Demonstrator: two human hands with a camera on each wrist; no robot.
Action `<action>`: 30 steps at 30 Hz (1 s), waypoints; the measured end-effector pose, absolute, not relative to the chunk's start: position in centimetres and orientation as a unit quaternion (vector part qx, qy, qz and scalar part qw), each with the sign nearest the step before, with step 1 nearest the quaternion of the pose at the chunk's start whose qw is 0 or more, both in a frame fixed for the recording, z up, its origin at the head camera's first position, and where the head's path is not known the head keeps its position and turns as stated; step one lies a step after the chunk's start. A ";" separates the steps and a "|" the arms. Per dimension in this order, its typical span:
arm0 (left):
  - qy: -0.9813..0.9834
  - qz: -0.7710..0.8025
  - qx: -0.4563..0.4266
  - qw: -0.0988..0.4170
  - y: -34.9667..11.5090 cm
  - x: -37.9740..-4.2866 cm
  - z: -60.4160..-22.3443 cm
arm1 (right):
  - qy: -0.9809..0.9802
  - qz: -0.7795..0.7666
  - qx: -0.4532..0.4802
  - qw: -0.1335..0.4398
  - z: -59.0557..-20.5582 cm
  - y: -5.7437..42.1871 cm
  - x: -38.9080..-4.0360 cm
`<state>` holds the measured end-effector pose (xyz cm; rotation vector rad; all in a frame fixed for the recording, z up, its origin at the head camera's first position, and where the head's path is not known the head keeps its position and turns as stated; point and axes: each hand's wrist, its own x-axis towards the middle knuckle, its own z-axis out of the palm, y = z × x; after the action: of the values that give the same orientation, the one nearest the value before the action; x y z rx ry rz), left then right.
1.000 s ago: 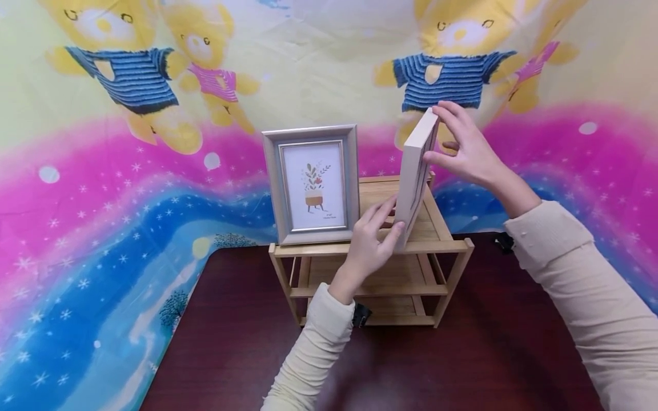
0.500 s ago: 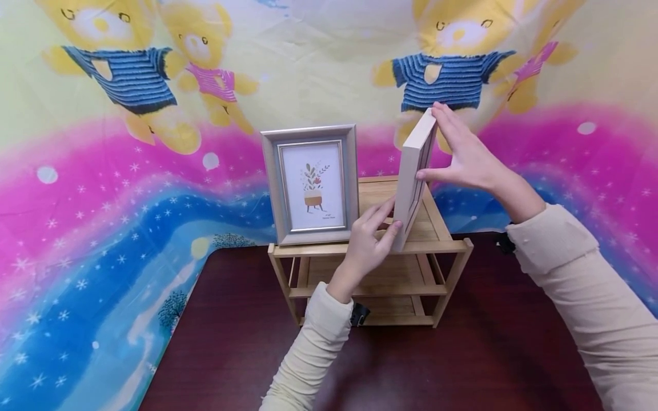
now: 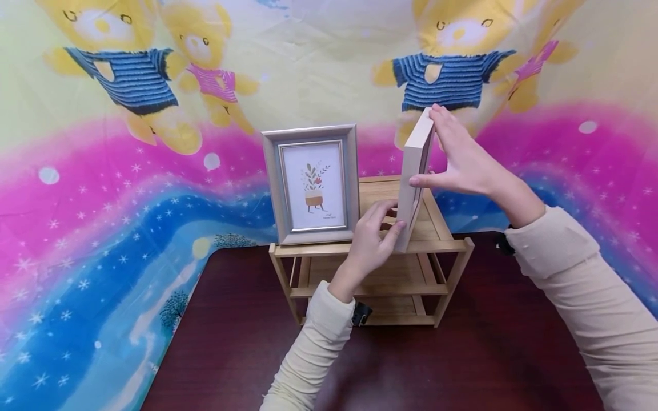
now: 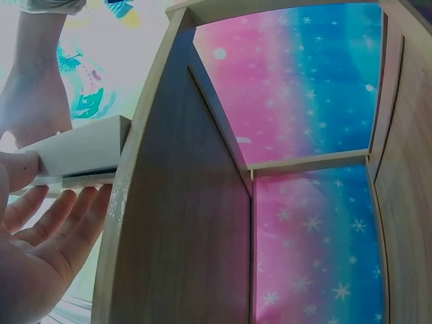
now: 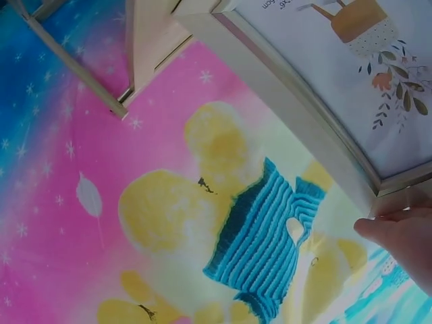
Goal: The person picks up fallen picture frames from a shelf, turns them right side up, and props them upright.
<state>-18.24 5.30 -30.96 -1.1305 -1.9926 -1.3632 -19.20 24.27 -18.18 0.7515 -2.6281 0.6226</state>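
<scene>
A pale picture frame (image 3: 409, 188) stands nearly edge-on at the right of the wooden rack's top shelf, tilted slightly. My left hand (image 3: 370, 237) pinches its lower part, thumb on the near side edge and fingers behind; the left wrist view shows those fingers under the frame (image 4: 84, 145). Higher up, my right hand (image 3: 468, 162) holds the same frame, fingertips at its top corner and thumb across the side edge. In the right wrist view the frame's front (image 5: 290, 88) shows a potted-plant print, with fingertips (image 5: 378, 229) at one corner.
A second picture frame (image 3: 351, 182) with a potted-plant print stands upright at the left of the top shelf. The three-tier wooden rack (image 3: 370, 249) sits on a dark red table (image 3: 231, 342). Behind hangs a bear-printed cloth (image 3: 319, 68).
My right hand has shifted left and its thumb has slid lower, onto the side edge of the frame. The frame has turned slightly; my left hand has hardly moved.
</scene>
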 end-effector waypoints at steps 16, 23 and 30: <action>-0.747 -0.477 -0.376 0.270 7.4 -16.9 -30.6 | -0.913 0.228 0.297 0.164 -17.5 25.7 -19.2; -0.758 -0.486 -0.338 0.274 8.5 -16.2 -30.4 | -0.882 0.208 0.368 0.209 -17.4 26.0 -19.7; -0.763 -0.490 -0.314 0.282 9.3 -15.5 -30.4 | -0.876 0.207 0.385 0.205 -17.3 25.9 -19.8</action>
<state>-15.53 9.34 -30.40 -0.8426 -2.0430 -1.3135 -19.76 25.94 -17.28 1.0728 -2.4417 0.5770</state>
